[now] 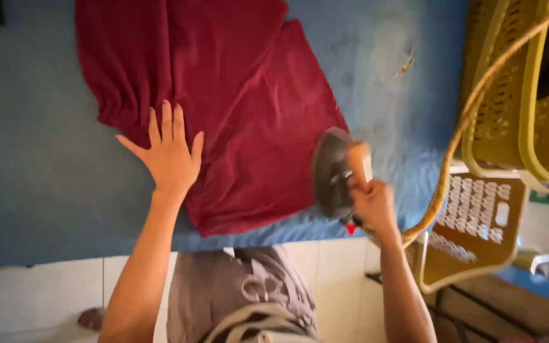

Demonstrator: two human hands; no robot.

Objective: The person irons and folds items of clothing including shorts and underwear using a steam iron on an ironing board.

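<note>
My grey printed shirt (243, 298) is filling the near edge of my view, with the white tiled floor (332, 273) showing beside it. Just beyond, my left hand (169, 152) is lying flat on the dark red garment (243, 95), fingers released and spread wide, pressing its wrinkled edge against the blue padded surface (33, 159). My right hand (371, 204) is clenching the pale handle of the clothes iron (333, 171), whose dark body is sitting on the cloth's other edge, well apart from my spread fingers. The iron's braided cord (462, 127) is arcing away from my wrist, passing in front of the yellow plastic baskets (528, 95).

I judge the risks to be these: the cord could be snagging on a basket rim and tugging the iron; the iron is resting close to the surface's near edge and could be slipping off; lingering could be scorching the cloth.
</note>
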